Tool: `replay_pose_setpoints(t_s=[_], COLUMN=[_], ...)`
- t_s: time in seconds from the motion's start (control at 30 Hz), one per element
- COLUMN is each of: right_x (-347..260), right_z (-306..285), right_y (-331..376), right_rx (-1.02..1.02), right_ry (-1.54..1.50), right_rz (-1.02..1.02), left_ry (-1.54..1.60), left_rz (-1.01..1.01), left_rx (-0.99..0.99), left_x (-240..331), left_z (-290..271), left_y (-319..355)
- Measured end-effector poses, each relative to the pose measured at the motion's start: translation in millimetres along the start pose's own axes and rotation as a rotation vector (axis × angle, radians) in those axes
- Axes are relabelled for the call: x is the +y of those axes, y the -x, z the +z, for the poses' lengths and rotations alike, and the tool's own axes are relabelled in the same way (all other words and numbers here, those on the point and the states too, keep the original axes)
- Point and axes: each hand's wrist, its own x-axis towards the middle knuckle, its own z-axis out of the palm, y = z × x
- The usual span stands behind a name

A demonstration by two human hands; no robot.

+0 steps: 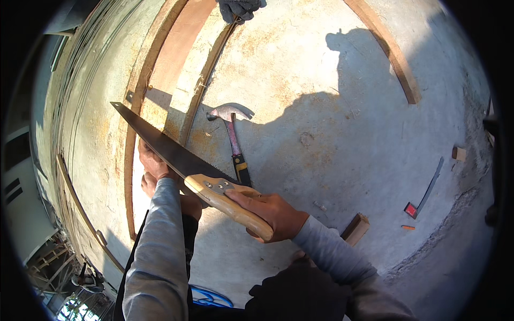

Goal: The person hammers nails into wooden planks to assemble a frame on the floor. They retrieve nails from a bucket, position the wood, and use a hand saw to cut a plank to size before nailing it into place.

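Observation:
A handsaw [166, 147] with a dark toothed blade and a pale wooden handle lies slantwise before me, its tip toward the far left. My right hand [276, 214] is closed round the handle. Across the blade, my left hand [154, 162] rests at the near end of a light wooden beam [195, 64], its fingers curled and partly hidden by the saw. The blade passes above that beam; whether it touches the wood I cannot tell. Right of the beam, a claw hammer [233, 136] with a worn red shaft and black-yellow grip lies on the concrete.
Another person's dark-gloved hand [238, 8] is at the beam's far end. A long timber [134, 139] runs along the left, another [393, 56] at far right. Wood blocks [355, 229], a try square [426, 188] with red stock and an orange pencil [408, 227] lie right.

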Motion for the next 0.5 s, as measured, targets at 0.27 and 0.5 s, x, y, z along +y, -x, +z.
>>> replay_pose_setpoints(t_s=[0.27, 0.5], right_x=[-0.4, -2.5], right_z=[-4.3, -8.9], right_y=[9.6, 30.8], right_rx=[0.036, 0.053], right_ry=[0.010, 0.096], right_rz=[-0.030, -0.096], left_ry=[-0.011, 0.072], left_rz=[0.029, -0.015], left_rx=[0.014, -0.036], left_x=[5.2, 10.0], left_z=[-1.2, 0.3], left_y=[4.4, 6.4])
